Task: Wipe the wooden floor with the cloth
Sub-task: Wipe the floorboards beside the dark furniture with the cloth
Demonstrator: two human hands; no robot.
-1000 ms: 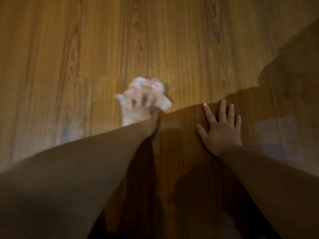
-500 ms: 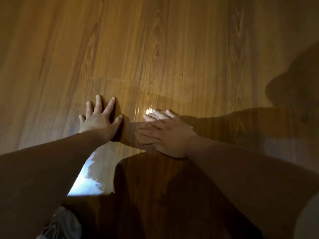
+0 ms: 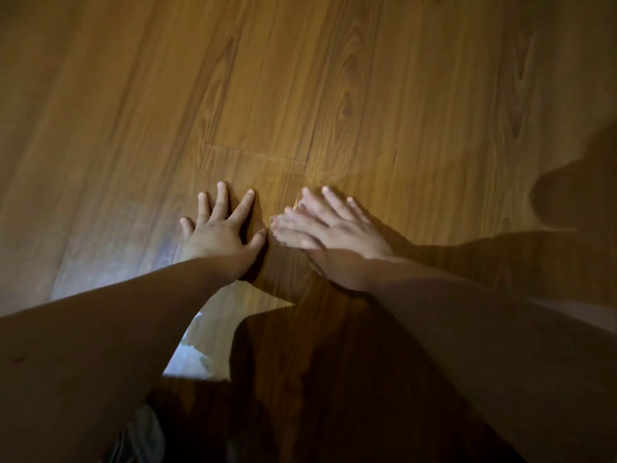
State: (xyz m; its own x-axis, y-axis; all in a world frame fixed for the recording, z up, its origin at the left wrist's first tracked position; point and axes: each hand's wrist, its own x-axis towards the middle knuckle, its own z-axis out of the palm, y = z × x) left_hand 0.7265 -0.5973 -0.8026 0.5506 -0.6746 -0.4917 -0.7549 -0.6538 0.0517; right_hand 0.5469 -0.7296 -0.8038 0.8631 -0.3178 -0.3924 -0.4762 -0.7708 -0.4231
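Observation:
The wooden floor fills the view, with faint wet arcs showing across the boards just beyond my fingers. My left hand lies flat on the floor, fingers spread, holding nothing. My right hand is close beside it, blurred and flat, fingers stretched toward the left. No cloth shows under or around either hand. A pale grey crumpled thing lies at the bottom left edge, partly hidden by my left forearm. I cannot tell whether it is the cloth.
A bright light reflection shines on the floor between my forearms. Dark shadows of my arms and body cover the lower middle and right of the floor. Only bare boards lie ahead.
One second ago my left hand held the white cloth on the floor; it now lies flat and holds nothing. My right hand has moved left beside it, its fingers now stretched further forward.

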